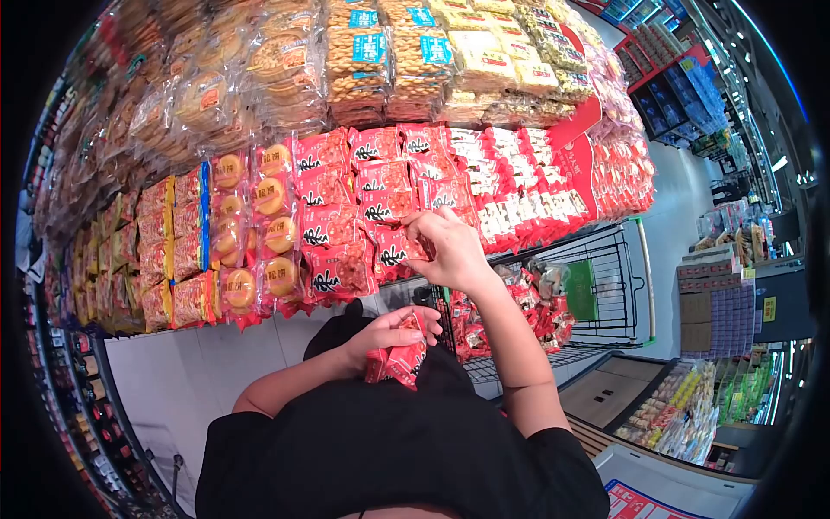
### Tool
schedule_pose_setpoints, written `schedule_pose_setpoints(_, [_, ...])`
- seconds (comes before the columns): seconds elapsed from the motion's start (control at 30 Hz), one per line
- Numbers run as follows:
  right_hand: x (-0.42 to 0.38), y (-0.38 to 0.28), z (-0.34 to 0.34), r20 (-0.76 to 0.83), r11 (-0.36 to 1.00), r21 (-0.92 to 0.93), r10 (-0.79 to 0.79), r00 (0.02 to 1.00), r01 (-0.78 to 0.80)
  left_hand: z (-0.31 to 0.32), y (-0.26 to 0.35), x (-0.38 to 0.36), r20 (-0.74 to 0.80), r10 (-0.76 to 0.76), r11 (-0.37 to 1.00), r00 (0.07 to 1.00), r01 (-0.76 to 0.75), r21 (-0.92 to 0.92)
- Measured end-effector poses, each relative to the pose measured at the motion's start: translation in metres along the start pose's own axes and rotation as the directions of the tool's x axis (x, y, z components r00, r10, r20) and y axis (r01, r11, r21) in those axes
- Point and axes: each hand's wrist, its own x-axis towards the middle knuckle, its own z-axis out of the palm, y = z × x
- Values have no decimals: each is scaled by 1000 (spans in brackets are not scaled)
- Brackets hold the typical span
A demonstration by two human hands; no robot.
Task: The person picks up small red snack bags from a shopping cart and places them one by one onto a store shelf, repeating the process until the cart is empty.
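Shop aisle, grey floor [673, 186] to the right, snack display [577, 177] piled across the far side; red packet [395, 251] sits at the display's near edge, just left of my right grip [448, 246]; its long axis is hard to tell, neighbouring packets [333, 270] crowd it; right grip is the nearer one, touching the packet's right side, can't tell if clamped; left grip [389, 333] sits nearer my body, clamped on crumpled red packaging [399, 363]; wire cart [647, 281] right.
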Motion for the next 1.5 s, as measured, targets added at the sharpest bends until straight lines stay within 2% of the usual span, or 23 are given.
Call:
schedule_pose_setpoints(0.13, [-1,-1,6,-47,998,-24,-67,997,66,-2,-1,0,12,-8,1000,1000,8,-13])
schedule_pose_setpoints(0.37, [-15,-25,-8,-42,994,-110,-25,999,20,-3,0,0,-7,-33,999,999,33,-18])
schedule_pose_setpoints(0.43, [-22,-26,-4,-60,969,-227,-110,992,93,-2,1,2,-15,-44,999,999,44,-13])
schedule_pose_setpoints(0.47, [-26,-22,2,21,960,-263,-89,996,91,-3,1,3,-3,-45,999,999,45,-8])
schedule_pose_setpoints(0.6, [-32,-21,10,77,960,-274,-40,996,59,-1,1,4,-3,-78,997,997,78,-18])
schedule_pose_setpoints(0.73, [-34,-21,9,64,956,-290,-31,997,49,0,0,7,23,-86,996,996,86,-16])
schedule_pose_setpoints(0.83, [-37,-26,2,82,968,-249,-16,997,36,2,1,7,15,-110,993,994,111,-38])
schedule_pose_setpoints(0.93, [-48,-34,-20,-63,996,-93,3,998,-9,0,-1,8,-2,-100,994,995,100,-40])
schedule_pose_setpoints(1.0, [-61,-35,-30,-160,1000,6,-19,987,20,-7,-5,12,50,-46,979,998,55,-197])
schedule_pose_setpoints(1.03, [-68,-38,-36,-182,997,72,-22,983,35,-9,-6,13,50,-52,978,997,61,-200])
schedule_pose_setpoints(1.1, [-85,-42,-38,-150,983,182,-7,989,35,-10,-3,12,155,16,852,988,68,-519])
schedule_pose_setpoints(1.13, [-90,-48,-40,-140,980,195,-19,990,47,-1,1,13,63,38,858,997,-1,-513])
schedule_pose_setpoints(1.17, [-98,-49,-39,-81,975,217,-36,996,53,-6,2,15,129,46,840,991,31,-542])
schedule_pose_setpoints(1.23, [-104,-59,-38,-13,961,275,-33,999,35,4,4,13,130,42,678,991,68,-732])
schedule_pose_setpoints(1.27, [-109,-62,-37,86,964,267,-17,996,-7,10,8,18,49,75,767,996,-26,-641])
schedule_pose_setpoints(1.3, [-111,-63,-35,86,963,269,-9,996,-14,10,7,19,49,68,766,996,-20,-643])
schedule_pose_setpoints(1.37, [-112,-64,-30,90,983,181,24,996,-40,9,6,21,68,-29,726,997,67,-684])
schedule_pose_setpoints(1.43, [-113,-61,-29,86,976,206,52,995,-69,9,4,24,39,-74,730,996,81,-678])
schedule_pose_setpoints(1.5, [-113,-61,-32,77,966,243,72,994,-89,10,3,26,150,-61,718,987,148,-680])
